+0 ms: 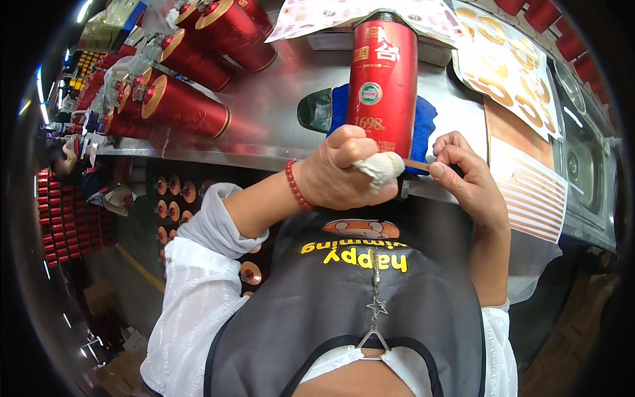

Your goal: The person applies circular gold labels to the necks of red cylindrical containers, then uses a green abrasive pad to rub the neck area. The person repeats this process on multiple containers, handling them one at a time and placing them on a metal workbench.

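Observation:
A red bottle [383,86] with gold and white print lies on a blue cloth [423,126], its neck pointing away from me. My left hand [337,169] is closed at the bottle's near end, its fingers curled. White cloth [380,168] bunches at its thumb side; whether it is wrapped round the thumb or held is hard to see. Between the thumb and fingers of my right hand [468,175] is one end of a thin gold-brown strip [417,164]. The strip's other end meets the white cloth, just in front of the bottle's base.
More red bottles [185,109] lean together on the metal table [278,86] at the left. A dark green piece [315,110] lies beside the blue cloth. To the right are a sheet of gold stickers [509,59], a sheet of gold strips [526,188] and a metal sink [582,165].

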### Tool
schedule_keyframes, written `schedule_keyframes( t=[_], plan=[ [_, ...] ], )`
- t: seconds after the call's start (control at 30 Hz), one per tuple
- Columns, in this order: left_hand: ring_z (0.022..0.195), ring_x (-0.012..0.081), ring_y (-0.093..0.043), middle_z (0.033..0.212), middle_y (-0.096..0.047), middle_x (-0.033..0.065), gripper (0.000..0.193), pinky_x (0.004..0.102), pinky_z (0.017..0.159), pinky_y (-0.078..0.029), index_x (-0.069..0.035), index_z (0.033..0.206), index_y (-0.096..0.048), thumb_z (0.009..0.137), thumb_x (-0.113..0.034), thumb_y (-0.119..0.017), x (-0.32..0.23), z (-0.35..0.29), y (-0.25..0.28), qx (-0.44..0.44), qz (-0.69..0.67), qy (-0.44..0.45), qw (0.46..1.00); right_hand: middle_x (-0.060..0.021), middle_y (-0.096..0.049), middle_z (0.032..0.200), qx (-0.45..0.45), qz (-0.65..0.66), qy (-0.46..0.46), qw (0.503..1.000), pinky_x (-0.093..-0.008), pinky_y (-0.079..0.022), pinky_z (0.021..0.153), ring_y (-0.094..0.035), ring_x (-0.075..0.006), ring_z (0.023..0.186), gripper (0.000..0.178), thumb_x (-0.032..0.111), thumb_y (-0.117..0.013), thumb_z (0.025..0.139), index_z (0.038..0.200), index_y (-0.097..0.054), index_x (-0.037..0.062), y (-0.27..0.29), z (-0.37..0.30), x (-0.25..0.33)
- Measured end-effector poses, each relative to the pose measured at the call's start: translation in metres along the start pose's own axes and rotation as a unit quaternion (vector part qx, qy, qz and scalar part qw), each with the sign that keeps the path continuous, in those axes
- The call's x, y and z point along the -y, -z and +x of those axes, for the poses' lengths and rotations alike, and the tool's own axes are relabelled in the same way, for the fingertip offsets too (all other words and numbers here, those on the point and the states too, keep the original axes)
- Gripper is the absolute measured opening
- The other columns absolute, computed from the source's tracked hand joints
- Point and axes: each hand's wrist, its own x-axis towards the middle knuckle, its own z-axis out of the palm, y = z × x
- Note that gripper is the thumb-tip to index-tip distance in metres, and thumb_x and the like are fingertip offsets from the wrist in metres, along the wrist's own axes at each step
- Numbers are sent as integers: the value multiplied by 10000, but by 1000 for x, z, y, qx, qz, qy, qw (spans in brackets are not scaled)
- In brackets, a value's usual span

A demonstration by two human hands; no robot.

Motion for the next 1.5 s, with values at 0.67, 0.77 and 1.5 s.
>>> schedule_keyframes(
  t=[0.67, 0.77, 1.5],
  plan=[
    [976, 236, -473, 1107, -547, 29, 348, 369, 803, -453, -188, 972, -680, 649, -172, -808, -9, -11, -1, -17, 12, 37, 999, -45, -458, 1037, 12, 12, -9, 1000, -260, -349, 904, -430, -150, 1027, 307, 260, -699, 939, 780, -549, 44, 5, 0, -5],
    [991, 243, -446, 1127, -604, -9, 300, 378, 777, -438, -234, 848, -677, 581, -117, -747, -8, -6, -6, -1, -3, 35, 999, -44, -460, 1034, 5, 18, -12, 1000, -258, -349, 907, -431, -151, 1026, 300, 254, -697, 939, 783, -553, 43, 2, -1, -4],
    [972, 234, -444, 1064, -576, -5, 265, 375, 753, -449, -238, 817, -654, 599, -114, -739, -9, -23, 10, 10, 40, 57, 998, -38, -470, 1029, 19, 18, -7, 1000, -261, -366, 883, -449, -145, 997, 277, 248, -694, 944, 795, -577, 45, -3, 7, -4]
  ],
)
